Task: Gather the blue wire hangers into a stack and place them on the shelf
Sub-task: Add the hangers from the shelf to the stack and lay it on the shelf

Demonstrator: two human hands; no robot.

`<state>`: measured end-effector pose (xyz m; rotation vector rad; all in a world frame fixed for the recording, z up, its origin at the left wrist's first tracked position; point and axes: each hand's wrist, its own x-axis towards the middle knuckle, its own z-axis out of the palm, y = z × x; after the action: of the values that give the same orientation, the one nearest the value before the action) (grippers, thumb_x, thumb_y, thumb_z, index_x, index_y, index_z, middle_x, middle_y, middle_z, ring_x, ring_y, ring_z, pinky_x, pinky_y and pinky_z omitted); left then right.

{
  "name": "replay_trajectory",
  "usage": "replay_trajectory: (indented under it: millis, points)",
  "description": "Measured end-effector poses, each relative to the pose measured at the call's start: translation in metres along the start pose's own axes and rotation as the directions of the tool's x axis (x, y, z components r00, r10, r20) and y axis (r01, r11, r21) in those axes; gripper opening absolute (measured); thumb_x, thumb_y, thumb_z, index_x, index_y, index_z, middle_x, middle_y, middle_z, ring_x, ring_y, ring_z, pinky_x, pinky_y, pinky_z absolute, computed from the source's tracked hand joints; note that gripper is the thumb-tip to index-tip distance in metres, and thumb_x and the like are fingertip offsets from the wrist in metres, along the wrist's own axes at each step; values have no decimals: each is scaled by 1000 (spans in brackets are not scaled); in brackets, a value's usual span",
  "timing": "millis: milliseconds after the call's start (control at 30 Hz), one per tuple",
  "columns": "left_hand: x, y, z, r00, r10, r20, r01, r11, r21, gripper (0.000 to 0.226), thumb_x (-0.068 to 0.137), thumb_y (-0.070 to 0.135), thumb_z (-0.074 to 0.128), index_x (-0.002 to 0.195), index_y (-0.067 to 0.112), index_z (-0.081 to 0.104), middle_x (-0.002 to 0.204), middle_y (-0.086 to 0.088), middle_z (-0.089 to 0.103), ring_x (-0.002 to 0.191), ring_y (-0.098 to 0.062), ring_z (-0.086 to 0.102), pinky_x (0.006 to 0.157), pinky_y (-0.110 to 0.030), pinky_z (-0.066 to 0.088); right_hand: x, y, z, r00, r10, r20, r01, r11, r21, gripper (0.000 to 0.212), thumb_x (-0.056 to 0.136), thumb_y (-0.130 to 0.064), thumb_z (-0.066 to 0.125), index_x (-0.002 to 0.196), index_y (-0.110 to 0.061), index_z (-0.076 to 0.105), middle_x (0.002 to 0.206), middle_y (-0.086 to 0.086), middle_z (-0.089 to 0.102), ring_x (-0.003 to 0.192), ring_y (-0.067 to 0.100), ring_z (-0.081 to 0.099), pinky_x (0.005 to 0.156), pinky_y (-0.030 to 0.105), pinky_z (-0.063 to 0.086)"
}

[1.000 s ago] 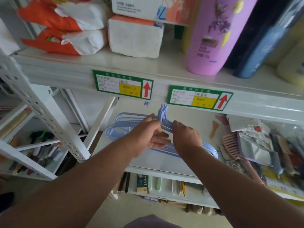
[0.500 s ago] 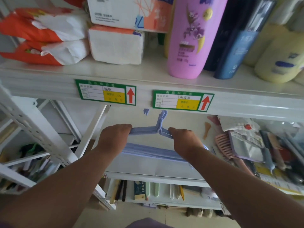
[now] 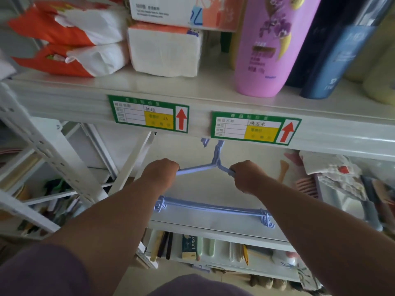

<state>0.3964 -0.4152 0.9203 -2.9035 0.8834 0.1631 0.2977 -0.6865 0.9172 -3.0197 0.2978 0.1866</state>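
Shelf: white metal rack, middle level, bearing the hangers.
Blue wire hangers: one aligned stack, hooks pointing to the back.
Left hand: fingers clenched on the left shoulder wires.
Right hand: fingers clenched on the right shoulder wires.

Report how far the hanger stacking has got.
Done: the blue wire hangers look gathered into one aligned stack, bottom bars and hook necks bunched together. In hand: the left hand and right hand grip the stack's two shoulders, over the white shelf. Left: letting go; whether the stack already rests on the shelf is unclear.
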Motion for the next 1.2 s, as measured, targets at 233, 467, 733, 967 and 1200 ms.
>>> replay_trajectory:
  millis: [233, 467, 733, 967, 1200]
  points:
    - [20, -1, 35, 1000, -15, 13, 16, 996, -85, 21, 91, 6, 55, 99, 16, 71, 112, -11, 69, 103, -36, 69, 87, -42, 56, 26, 4, 26, 993, 7, 117, 4, 996, -92, 25, 89, -16, 62, 110, -20, 75, 114, 6, 71, 111, 30, 69, 83, 34, 57]
    - [32, -1, 42, 1000, -24, 7, 25, 995, -94, 14, 89, 6, 63, 86, 19, 67, 100, -12, 71, 96, -37, 70, 75, -36, 50, 37, 10, 32, 989, -6, 146, 21, 995, -98, 23, 84, -17, 65, 104, -19, 76, 108, 8, 73, 106, 32, 70, 82, 36, 57]
    - [35, -12, 28, 998, 22, 65, -12, 987, -160, 34, 83, 27, 76, 68, 23, 46, 74, 1, 54, 74, -27, 59, 65, -31, 41, 39, 21, 26, 982, -88, 166, 96, 994, -45, 13, 78, -25, 64, 79, -24, 51, 85, 5, 58, 98, 34, 67, 71, 32, 50]
    - [25, -61, 23, 978, 172, 117, -152, 975, -162, 34, 79, 50, 78, 73, 18, 70, 61, 0, 59, 61, -16, 59, 60, -31, 45, 21, 54, 21, 986, -138, 91, 143, 988, -50, 30, 85, -41, 71, 110, -26, 74, 107, 5, 76, 107, 30, 70, 83, 36, 56]
    - [27, -56, 23, 963, 237, 131, -206, 955, -215, 34, 90, 29, 68, 60, 22, 54, 58, -1, 53, 62, -22, 57, 64, -39, 49, 16, 35, 22, 993, -106, 59, 105, 994, 23, 33, 92, -54, 42, 107, -35, 64, 98, 1, 73, 97, 30, 68, 82, 42, 58]
